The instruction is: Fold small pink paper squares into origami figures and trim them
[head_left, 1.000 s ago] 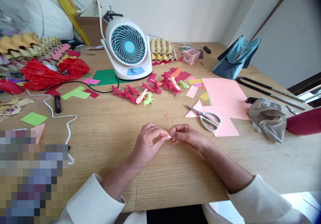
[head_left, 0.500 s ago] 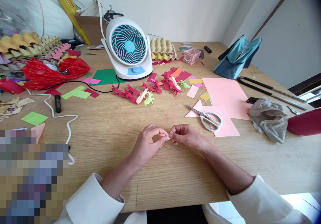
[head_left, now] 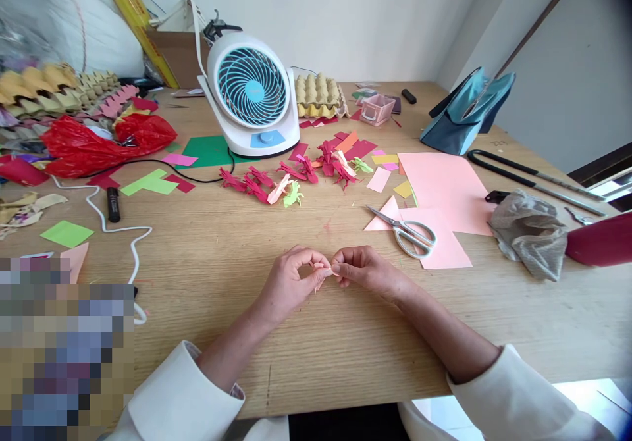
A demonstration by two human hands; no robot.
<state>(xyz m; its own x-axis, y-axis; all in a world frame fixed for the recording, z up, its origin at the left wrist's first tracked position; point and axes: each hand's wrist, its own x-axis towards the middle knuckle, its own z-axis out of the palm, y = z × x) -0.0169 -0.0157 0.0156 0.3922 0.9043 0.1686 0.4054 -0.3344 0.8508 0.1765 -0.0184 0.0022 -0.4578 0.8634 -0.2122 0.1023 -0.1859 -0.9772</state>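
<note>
My left hand (head_left: 296, 276) and my right hand (head_left: 363, 266) meet over the front middle of the table, fingertips pinched close together. Between them is a small piece of folded pink paper (head_left: 320, 285), mostly covered by the fingers. Thumb and forefinger of each hand press on it. Beyond the hands lie several folded paper figures in dark red, such as this one (head_left: 257, 187), plus a pale pink one (head_left: 280, 189) and a light green one (head_left: 293, 195). To the right, scissors (head_left: 413, 235) with white handles rest partly on pink paper (head_left: 447, 250).
A white fan (head_left: 254, 92) stands at the back, egg trays (head_left: 318, 95) beside it. A large pink sheet (head_left: 442, 181), a grey cloth (head_left: 528, 233) and a blue bag (head_left: 454, 115) lie right. Left are a black marker (head_left: 113, 205), a white cable (head_left: 134, 250) and a red plastic bag (head_left: 74, 148).
Slightly more of the pink paper shows below my left fingers. Both hands stay in nearly the same place, still pinching.
</note>
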